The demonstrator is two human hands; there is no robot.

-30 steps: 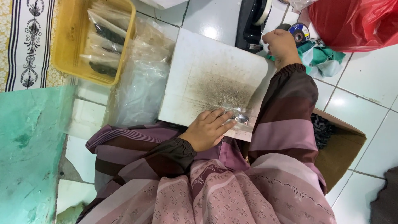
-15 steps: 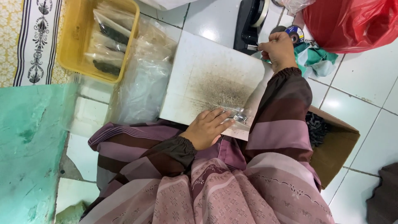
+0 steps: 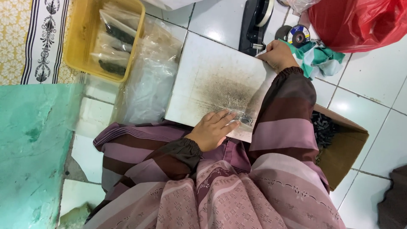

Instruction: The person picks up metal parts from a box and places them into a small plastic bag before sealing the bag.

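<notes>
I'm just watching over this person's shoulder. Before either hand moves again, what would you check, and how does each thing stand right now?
1. Left hand flat on the small clear packet: ok, fingers press it to the white board.
2. Right hand at the black tape dispenser: ok, but whether it grips tape: cannot tell.
3. Packet sealed: cannot tell, too small.
4. Board clean: not ok, dark dust in the middle.
5. Cardboard box of dark pieces within reach: ok, beside the right arm.
6. Yellow tray holds filled bags: ok.
</notes>
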